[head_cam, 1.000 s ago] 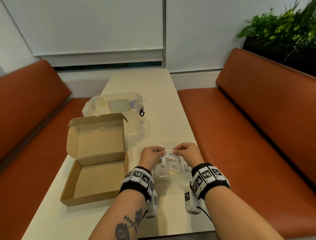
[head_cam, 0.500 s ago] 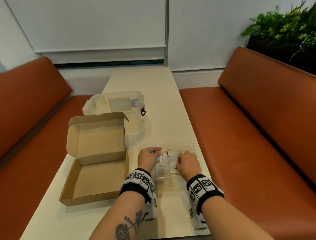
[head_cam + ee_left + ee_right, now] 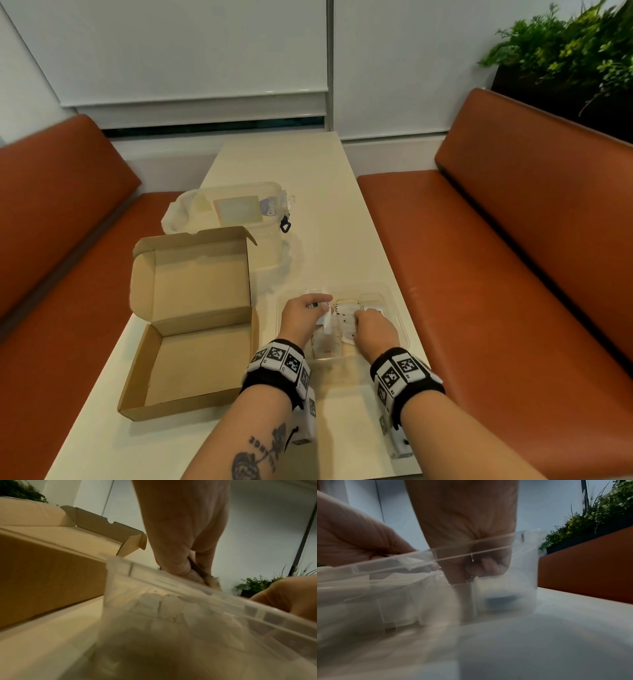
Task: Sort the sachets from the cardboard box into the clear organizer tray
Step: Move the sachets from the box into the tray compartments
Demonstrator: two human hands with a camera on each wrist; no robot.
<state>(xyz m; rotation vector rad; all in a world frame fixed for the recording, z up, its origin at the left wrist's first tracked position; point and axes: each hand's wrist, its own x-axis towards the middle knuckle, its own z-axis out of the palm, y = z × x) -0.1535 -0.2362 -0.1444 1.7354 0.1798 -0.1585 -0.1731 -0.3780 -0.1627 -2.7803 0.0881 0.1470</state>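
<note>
The clear organizer tray (image 3: 394,301) sits near the table's right edge, with white sachets (image 3: 344,320) standing in its compartments. My left hand (image 3: 323,306) is over the tray's left part, thumb and finger pinching a sachet (image 3: 211,580) at rim height. My right hand (image 3: 358,315) reaches down into the middle compartment, its fingers (image 3: 489,566) curled on sachets there. Through the blurred tray wall (image 3: 522,563) those sachets are hard to make out. The cardboard box (image 3: 191,325) lies open to the left with nothing visible inside.
A clear lidded container (image 3: 239,209) with a label stands behind the box beside a white bag. Orange benches (image 3: 513,274) run along both sides of the narrow table. A green plant (image 3: 565,51) stands at the back right.
Both hands have come down from above the tray into it, carrying the sachets. The right hand has sunk among the compartments. The box has not moved.
</note>
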